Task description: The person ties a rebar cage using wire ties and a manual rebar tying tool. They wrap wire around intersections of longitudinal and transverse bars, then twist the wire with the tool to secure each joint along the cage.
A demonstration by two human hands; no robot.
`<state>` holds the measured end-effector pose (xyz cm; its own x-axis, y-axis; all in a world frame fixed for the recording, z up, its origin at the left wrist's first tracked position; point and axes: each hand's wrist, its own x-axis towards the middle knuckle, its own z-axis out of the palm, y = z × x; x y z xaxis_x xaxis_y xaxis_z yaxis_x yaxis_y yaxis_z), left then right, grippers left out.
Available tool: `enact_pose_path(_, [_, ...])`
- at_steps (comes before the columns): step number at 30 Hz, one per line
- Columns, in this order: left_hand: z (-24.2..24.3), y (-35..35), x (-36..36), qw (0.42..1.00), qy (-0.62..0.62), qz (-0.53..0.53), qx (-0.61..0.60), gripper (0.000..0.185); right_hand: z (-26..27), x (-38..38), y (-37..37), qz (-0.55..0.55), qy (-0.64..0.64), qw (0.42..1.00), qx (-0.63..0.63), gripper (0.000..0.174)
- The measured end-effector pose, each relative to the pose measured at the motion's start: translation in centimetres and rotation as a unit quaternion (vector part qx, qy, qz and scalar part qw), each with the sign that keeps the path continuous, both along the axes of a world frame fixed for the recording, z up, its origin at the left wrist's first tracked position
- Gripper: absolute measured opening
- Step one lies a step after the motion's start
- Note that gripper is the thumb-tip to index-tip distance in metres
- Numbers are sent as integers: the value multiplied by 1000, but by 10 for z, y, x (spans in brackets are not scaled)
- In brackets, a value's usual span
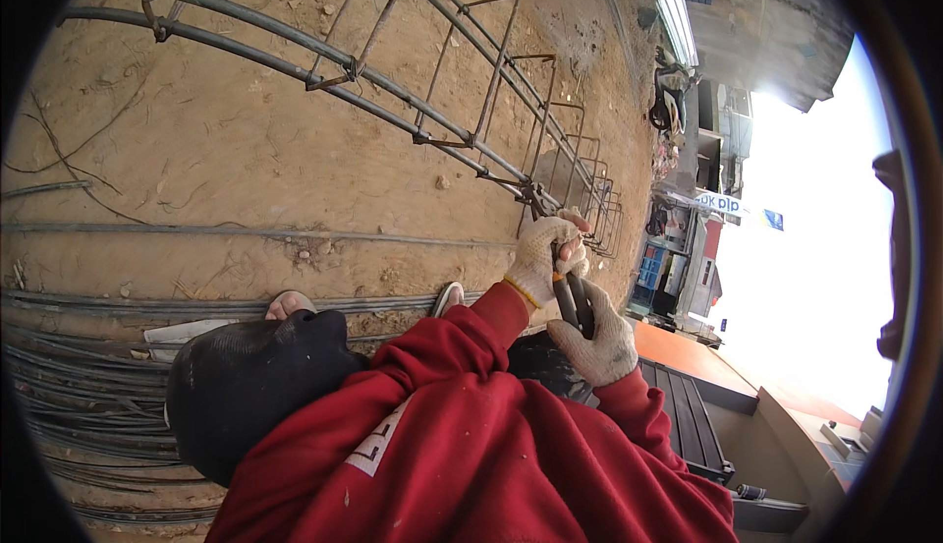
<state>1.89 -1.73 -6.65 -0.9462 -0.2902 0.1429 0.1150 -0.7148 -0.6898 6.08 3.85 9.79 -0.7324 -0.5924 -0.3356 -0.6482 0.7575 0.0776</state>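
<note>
My left hand (544, 252), in a knitted work glove with a yellow cuff edge, is closed around the upper part of a dark plier-like hand tool (564, 300). Bare fingertips show at this glove's end. My right hand (600, 340), also gloved, grips the tool's two long handles, which lie close together. Just beyond my left hand is a joint of a rebar cage (442, 137), made of long steel bars with square stirrups tied along them. The tool's jaws are hidden by my left hand and the bars, so their state does not show.
Bundled steel rods (96, 388) lie along the dirt ground near my sandalled feet (291, 304). A single rod (243, 230) and loose wire (70, 163) are on the soil. Parked motorbikes (667, 97) and buildings stand farther off. My dark-clad knee (258, 388) is close by.
</note>
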Motion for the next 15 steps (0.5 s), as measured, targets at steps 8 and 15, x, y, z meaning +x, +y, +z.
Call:
enact_pose_path(8, [11,11,-11,987,-160,6,-7,26,-11,-10,-17,-79,88,972,204,41])
enact_pose_path(15, [15,31,14,998,44,16,-45,81,19,-39,-23,-588,-445,675,-31,11])
